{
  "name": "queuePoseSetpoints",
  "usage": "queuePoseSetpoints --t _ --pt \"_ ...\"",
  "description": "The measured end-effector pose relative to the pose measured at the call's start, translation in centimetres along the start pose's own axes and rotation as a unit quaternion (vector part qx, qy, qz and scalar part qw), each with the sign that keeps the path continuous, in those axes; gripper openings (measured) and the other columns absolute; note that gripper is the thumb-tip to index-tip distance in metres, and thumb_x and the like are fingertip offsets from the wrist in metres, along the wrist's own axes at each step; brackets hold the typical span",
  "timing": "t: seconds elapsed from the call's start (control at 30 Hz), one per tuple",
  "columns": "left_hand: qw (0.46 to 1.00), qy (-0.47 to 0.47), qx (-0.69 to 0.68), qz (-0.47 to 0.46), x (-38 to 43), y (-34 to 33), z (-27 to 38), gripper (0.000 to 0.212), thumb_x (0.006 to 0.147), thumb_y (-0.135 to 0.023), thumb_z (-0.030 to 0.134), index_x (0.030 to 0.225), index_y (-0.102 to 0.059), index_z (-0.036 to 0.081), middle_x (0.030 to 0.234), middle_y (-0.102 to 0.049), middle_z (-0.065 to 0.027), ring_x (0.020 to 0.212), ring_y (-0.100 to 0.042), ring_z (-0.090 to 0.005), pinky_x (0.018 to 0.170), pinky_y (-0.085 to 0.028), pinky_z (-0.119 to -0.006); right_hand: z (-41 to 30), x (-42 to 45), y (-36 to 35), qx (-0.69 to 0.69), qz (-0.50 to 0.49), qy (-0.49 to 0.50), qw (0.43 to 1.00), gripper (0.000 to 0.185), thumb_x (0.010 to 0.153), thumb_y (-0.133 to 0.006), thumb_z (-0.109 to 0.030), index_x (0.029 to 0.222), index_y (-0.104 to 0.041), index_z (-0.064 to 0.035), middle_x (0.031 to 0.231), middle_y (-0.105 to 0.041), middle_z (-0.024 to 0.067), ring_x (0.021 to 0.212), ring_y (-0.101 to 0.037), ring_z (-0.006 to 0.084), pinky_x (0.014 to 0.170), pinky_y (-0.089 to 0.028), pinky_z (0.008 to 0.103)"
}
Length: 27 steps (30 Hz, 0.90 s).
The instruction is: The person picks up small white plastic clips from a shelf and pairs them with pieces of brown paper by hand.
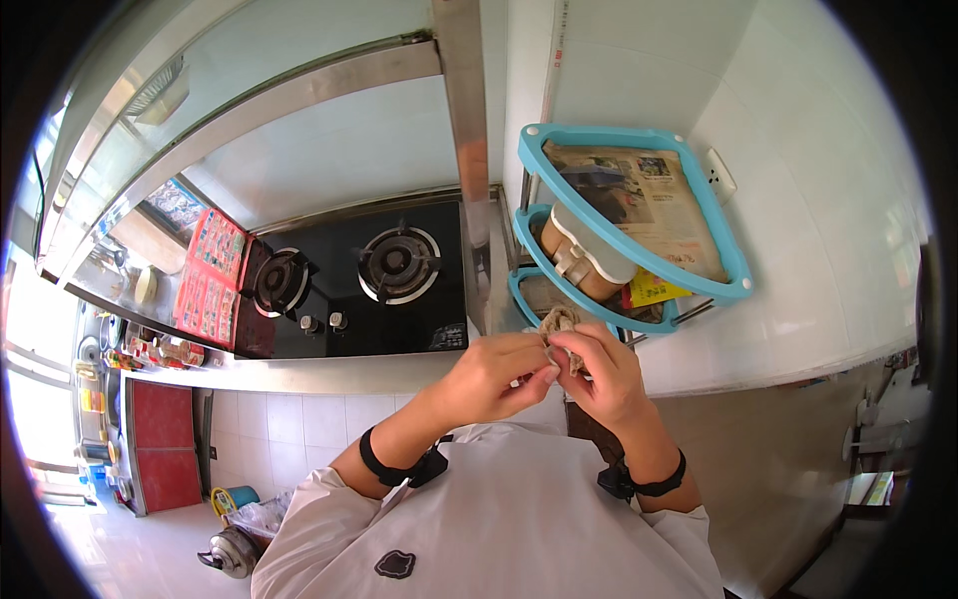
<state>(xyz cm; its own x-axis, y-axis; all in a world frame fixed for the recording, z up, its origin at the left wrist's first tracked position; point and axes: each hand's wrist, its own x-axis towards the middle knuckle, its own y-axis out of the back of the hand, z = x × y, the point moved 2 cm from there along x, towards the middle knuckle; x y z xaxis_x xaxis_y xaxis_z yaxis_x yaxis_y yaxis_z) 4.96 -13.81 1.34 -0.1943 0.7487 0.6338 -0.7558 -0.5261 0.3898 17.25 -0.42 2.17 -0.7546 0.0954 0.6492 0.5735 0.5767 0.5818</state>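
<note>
My left hand [498, 378] and my right hand [602, 374] meet in front of my chest, fingertips pinched together on a small pale thing, too small to name. A crumpled brown cloth [560, 322] shows just behind and below the fingers; whether a hand holds it, I cannot tell. Beyond my right hand stands a blue tiered rack [636, 251]. Newspaper [673, 202] lines its top tier. On the tier below sit a lidded container with a clasp [584, 258] and a yellow packet [655, 290].
Left of the rack is a black gas hob [344, 318] with two burners, behind a metal-edged counter [359, 374]. A red patterned sheet [209, 277] stands at the hob's left. A metal kettle [232, 552] and a blue bucket [243, 496] are on the floor. A socket [720, 176] is on the wall.
</note>
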Motion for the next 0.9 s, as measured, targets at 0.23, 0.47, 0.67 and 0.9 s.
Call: queuePoseSetpoints --t 0.23,0.47,0.67,0.9 --pt "0.999 0.017 0.017 0.038 -1.4 0.8 -0.1 0.006 0.083 -0.067 0.0 0.079 -0.062 0.0 0.07 -0.056 -0.0087 0.058 -0.053 -0.0252 0.051 -0.043 -0.035 -0.7 0.5 -2.1 -0.015 0.018 0.007 1.0 0.043 0.072 -0.074 0.008 0.112 -0.061 0.0002 0.098 -0.062 0.0123 0.075 -0.064 0.0271 0.064 -0.054 0.0352" --pt "0.994 0.041 0.039 0.092 -3.2 2.4 0.1 0.008 0.081 -0.068 -0.001 0.076 -0.062 0.0 0.07 -0.056 -0.009 0.06 -0.053 -0.0249 0.051 -0.042 -0.035 -1.8 1.2 -5.0 -0.02 0.05 0.005 0.999 0.04 0.074 -0.073 0.009 0.112 -0.06 0.0018 0.096 -0.061 0.0122 0.072 -0.062 0.0258 0.059 -0.052 0.0331" --pt "0.993 0.036 0.044 0.105 -5.3 4.6 -0.1 0.006 0.08 -0.068 -0.002 0.079 -0.063 0.0 0.073 -0.058 -0.0088 0.062 -0.055 -0.0249 0.053 -0.044 -0.034 -2.5 2.2 -7.3 0.003 0.026 0.034 0.999 0.04 0.073 -0.076 0.006 0.11 -0.06 0.0023 0.093 -0.061 0.0116 0.07 -0.062 0.0248 0.057 -0.05 0.0327" --pt "0.989 0.038 0.054 0.131 -8.4 8.1 -0.3 0.004 0.08 -0.068 -0.001 0.081 -0.064 0.0 0.074 -0.059 -0.0092 0.063 -0.056 -0.025 0.054 -0.045 -0.034 -4.4 4.5 -10.8 -0.013 0.018 0.075 0.997 0.038 0.073 -0.082 -0.003 0.104 -0.061 0.0014 0.087 -0.062 0.0111 0.065 -0.06 0.0237 0.053 -0.049 0.0308"
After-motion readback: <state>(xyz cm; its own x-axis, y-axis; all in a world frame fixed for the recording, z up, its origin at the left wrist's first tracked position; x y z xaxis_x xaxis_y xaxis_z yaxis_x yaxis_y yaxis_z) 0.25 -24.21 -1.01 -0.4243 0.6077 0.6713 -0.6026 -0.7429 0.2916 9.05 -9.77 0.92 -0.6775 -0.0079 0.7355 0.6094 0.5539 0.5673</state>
